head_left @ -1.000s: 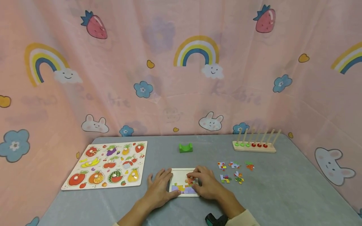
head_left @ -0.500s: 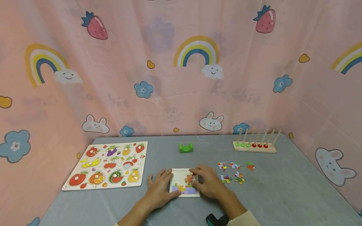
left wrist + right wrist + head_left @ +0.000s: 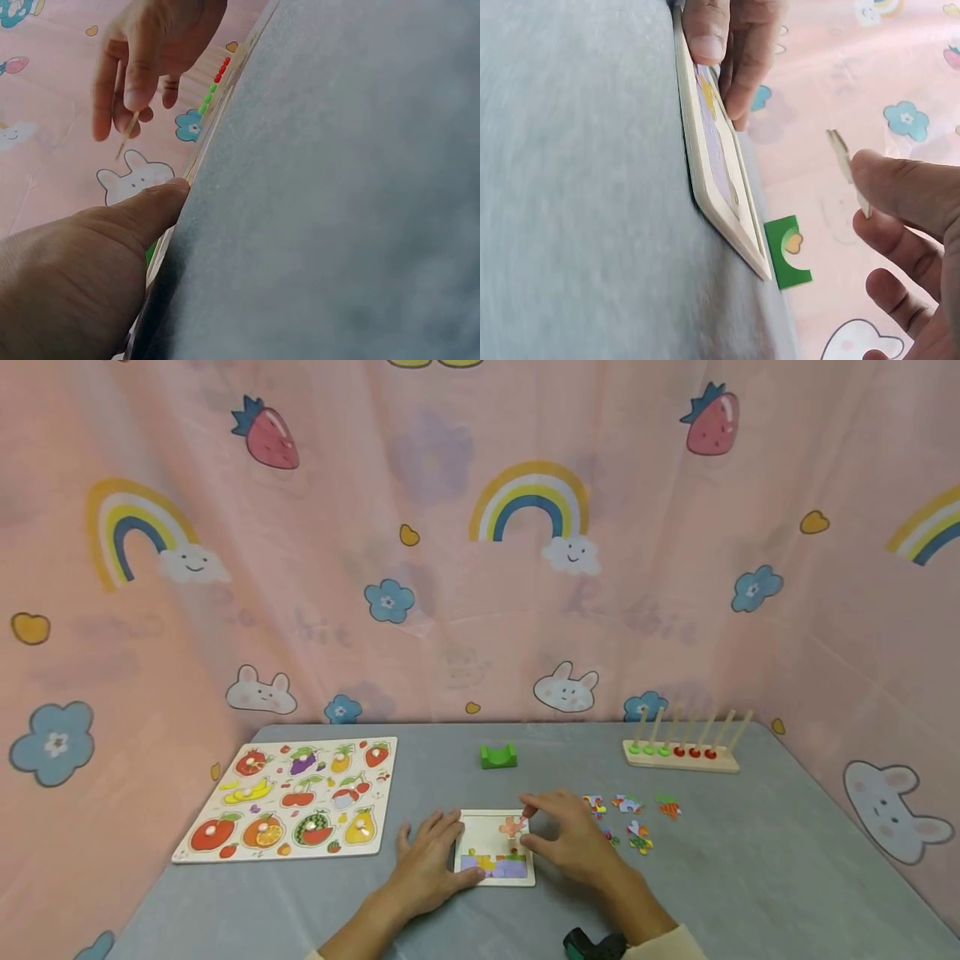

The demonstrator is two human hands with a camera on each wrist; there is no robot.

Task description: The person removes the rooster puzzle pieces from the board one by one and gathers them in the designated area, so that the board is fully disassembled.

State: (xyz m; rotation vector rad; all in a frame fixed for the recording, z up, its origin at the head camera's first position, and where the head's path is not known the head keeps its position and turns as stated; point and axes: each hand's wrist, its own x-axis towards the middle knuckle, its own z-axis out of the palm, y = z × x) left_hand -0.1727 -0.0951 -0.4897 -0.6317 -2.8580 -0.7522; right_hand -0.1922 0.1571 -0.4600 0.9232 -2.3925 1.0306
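My left hand (image 3: 431,864) holds the left side of a small wooden puzzle tray (image 3: 480,831), with the thumb at the front edge and the fingers along the far left side. Purple and yellow jigsaw pieces (image 3: 493,865) fill the tray's front part; its bare base shows behind them. Between thumb and index finger, my right hand (image 3: 573,835) pinches an orange jigsaw piece (image 3: 512,827) over the tray's right side. From the right wrist view, this jigsaw piece (image 3: 840,154) is seen edge-on and raised above the tray. The other right fingers are loosely bent.
Several loose jigsaw pieces (image 3: 639,839) lie to the right, partly hidden by my right hand. A fruit puzzle board (image 3: 330,802) is at the left, a green block (image 3: 498,757) behind the tray, and a pegged bead stand (image 3: 678,758) at the back right.
My right hand has lifted the orange jigsaw piece up from the tray and moved slightly right and away. The left hand stays on the tray. The head view has shifted a little.
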